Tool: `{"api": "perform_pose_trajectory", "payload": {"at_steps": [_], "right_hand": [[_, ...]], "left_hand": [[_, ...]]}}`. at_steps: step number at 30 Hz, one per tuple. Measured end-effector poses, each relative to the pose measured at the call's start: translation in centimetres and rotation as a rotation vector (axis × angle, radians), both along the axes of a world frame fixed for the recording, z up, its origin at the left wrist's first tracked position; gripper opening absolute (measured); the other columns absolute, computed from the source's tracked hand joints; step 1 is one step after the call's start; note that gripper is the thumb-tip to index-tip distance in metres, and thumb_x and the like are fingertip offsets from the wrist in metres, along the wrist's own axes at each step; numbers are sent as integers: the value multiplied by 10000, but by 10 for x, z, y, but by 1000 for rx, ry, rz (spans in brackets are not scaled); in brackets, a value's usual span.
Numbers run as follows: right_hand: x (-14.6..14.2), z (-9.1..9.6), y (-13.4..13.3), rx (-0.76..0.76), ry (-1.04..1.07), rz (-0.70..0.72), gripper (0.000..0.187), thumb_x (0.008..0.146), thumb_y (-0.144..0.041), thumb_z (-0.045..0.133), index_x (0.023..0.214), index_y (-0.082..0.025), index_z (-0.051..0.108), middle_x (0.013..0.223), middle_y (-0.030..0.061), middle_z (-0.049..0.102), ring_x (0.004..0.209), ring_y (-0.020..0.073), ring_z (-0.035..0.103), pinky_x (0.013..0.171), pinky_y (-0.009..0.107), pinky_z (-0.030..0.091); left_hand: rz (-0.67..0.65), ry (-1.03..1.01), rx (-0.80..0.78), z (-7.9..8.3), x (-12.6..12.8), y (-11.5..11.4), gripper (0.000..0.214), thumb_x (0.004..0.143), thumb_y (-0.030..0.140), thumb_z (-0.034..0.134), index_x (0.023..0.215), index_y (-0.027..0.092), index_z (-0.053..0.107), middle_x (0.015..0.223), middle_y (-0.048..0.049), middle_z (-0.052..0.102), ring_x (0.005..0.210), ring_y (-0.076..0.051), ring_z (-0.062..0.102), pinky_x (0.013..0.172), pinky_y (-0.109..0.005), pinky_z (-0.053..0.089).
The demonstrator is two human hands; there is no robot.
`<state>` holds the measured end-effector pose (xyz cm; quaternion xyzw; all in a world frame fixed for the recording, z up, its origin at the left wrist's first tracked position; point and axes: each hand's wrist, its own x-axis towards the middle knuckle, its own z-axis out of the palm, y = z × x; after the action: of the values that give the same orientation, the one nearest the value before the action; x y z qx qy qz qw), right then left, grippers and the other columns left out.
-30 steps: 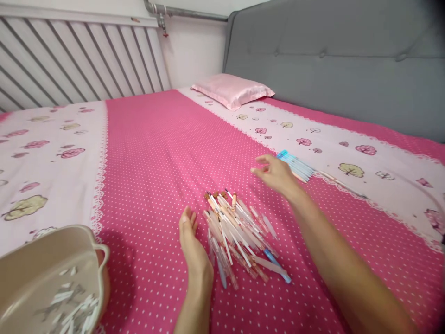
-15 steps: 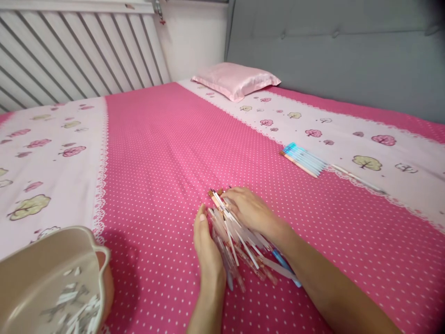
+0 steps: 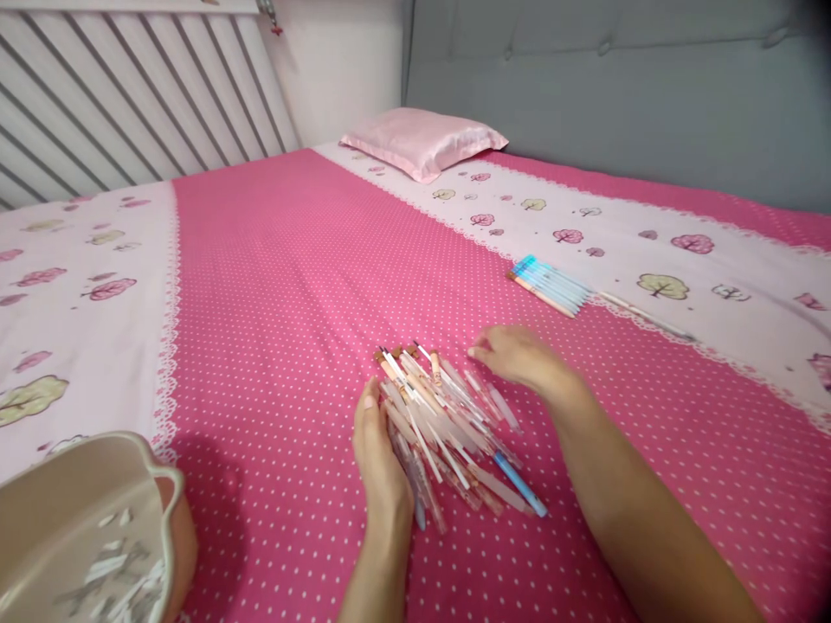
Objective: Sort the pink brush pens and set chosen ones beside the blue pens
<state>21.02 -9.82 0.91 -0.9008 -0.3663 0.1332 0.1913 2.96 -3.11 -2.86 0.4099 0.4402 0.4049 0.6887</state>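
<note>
A loose pile of pens and thin paintbrushes [image 3: 447, 424] lies on the pink dotted bedspread [image 3: 279, 294]. Most are white or pale pink, and one blue pen [image 3: 519, 483] sticks out at the lower right. My left hand [image 3: 380, 446] rests along the pile's left side, fingers stretched out and gripping nothing. Just off the upper right of the pile is my right hand [image 3: 519, 353], slightly blurred, its fingers loosely bent with nothing visible in them. Farther right, a neat row of light-blue brushes [image 3: 551, 284] lies with a brown-tipped brush [image 3: 542, 294] along its near side.
A beige basin [image 3: 172, 519] holding small white and grey pieces stands at the lower left. One slim white brush or pen [image 3: 646, 313] lies right of the row. Behind are a pink pillow [image 3: 421, 143], a grey headboard [image 3: 584, 95] and a radiator [image 3: 130, 95].
My right hand has lifted off the top of the pile and moved right, uncovering more pens and brushes. The left hand stays at the pile's side. The view has shifted slightly.
</note>
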Motion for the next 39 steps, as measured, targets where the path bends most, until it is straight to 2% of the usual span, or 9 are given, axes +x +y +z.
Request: {"api": "perform_pose_trajectory", "payload": {"at_steps": [2, 4, 12, 18, 22, 25, 29, 34, 39], "right_hand": [[-3, 6, 1, -249, 69, 64, 237, 844, -358, 544, 867, -146, 648, 748, 111, 695, 691, 238, 659, 614, 294, 432], [-8, 11, 4, -330, 170, 137, 307, 881, -406, 486, 975, -134, 593, 794, 106, 692, 652, 206, 649, 567, 262, 407], [-30, 5, 15, -113, 415, 322, 326, 883, -398, 485, 1100, -161, 539, 933, 72, 664, 554, 140, 620, 524, 233, 415], [-45, -8, 24, 125, 625, 287, 373, 900, -379, 475, 1222, -192, 491, 949, 73, 659, 469, 113, 585, 447, 240, 445], [-44, -6, 21, 208, 624, 300, 416, 895, -380, 492, 1262, -184, 481, 1112, 116, 636, 634, 139, 644, 546, 261, 505], [-38, 6, 9, 129, 441, 355, 528, 846, -433, 563, 1302, -176, 490, 1255, 140, 583, 931, 221, 645, 751, 315, 515], [-34, 23, -6, -53, 271, 430, 688, 774, -474, 625, 1365, -173, 441, 1381, 137, 488, 1211, 293, 500, 962, 369, 422], [-44, 35, -17, -315, 173, 325, 833, 659, -525, 697, 1351, -141, 436, 1240, 157, 581, 1072, 321, 571, 836, 351, 457], [-68, 27, -49, -436, 196, 258, 838, 573, -468, 750, 1286, -128, 469, 1086, 153, 636, 968, 328, 591, 772, 363, 433]], "left_hand": [[1, -24, -27, 1, 1, 0, 464, 896, 395, 433, 1271, 134, 515, 1394, -108, 483, 1284, -205, 446, 1099, -340, 325], [8, -51, -48, 3, 3, 0, 450, 889, 383, 436, 1248, 127, 527, 1384, -111, 493, 1281, -205, 449, 1101, -341, 322], [10, -157, -124, 9, 5, -1, 388, 839, 367, 477, 1128, 137, 595, 1338, -111, 541, 1236, -231, 502, 1057, -357, 378], [-90, -292, -108, 5, 0, 8, 445, 806, 436, 509, 1114, 131, 607, 1291, -130, 571, 1255, -263, 480, 1069, -386, 363], [-141, -310, -12, 4, -7, 17, 498, 831, 464, 455, 1179, 130, 581, 1335, -141, 534, 1269, -254, 467, 1085, -389, 344], [-184, -62, 112, 10, -14, 24, 490, 835, 452, 479, 1229, 172, 559, 1375, -98, 507, 1283, -222, 450, 1089, -363, 333], [-363, 484, 306, 29, -30, 32, 618, 787, 515, 541, 1303, 179, 495, 1359, -129, 514, 1242, -279, 483, 1016, -427, 389], [-798, 1179, 469, 55, -55, 37, 835, 703, 647, 553, 1331, 110, 434, 1038, -190, 669, 927, -354, 641, 788, -470, 468], [-1017, 1342, 493, 58, -59, 28, 1019, 603, 443, 716, 1423, 69, 240, 1000, -178, 676, 914, -341, 642, 746, -383, 461]]}}
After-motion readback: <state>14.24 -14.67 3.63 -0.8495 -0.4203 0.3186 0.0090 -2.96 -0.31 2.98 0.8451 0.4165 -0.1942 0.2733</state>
